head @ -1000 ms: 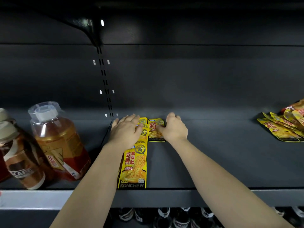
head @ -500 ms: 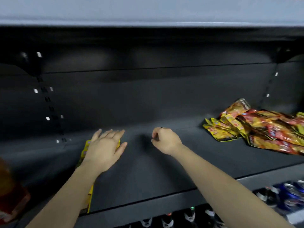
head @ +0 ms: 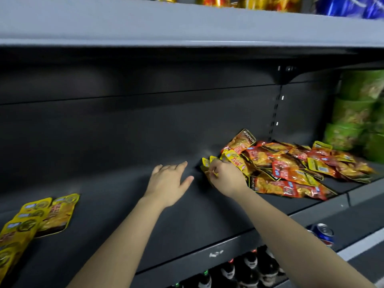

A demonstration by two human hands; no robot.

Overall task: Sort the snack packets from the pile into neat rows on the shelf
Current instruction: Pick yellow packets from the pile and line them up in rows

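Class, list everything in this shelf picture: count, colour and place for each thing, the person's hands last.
Shelf: one, dark grey, middle.
Pile: many packets, red and yellow, shelf's right.
Rows: several packets, yellow, shelf's left.
Tubs: several, green, far right.
Upper shelf: one, grey, top.
Cans: several, gold, on upper shelf.
Bottles: several, dark, below shelf.
Blue can: one clear, lower right.
Left hand: one, open over the bare shelf.
Right hand: one, fingers pinching a yellow packet at pile's left edge.

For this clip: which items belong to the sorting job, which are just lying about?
Job: pile; yellow packet the right hand pinches; left hand; laid-out rows; shelf.
Lying about: green tubs; blue can; bottles below; gold cans above.
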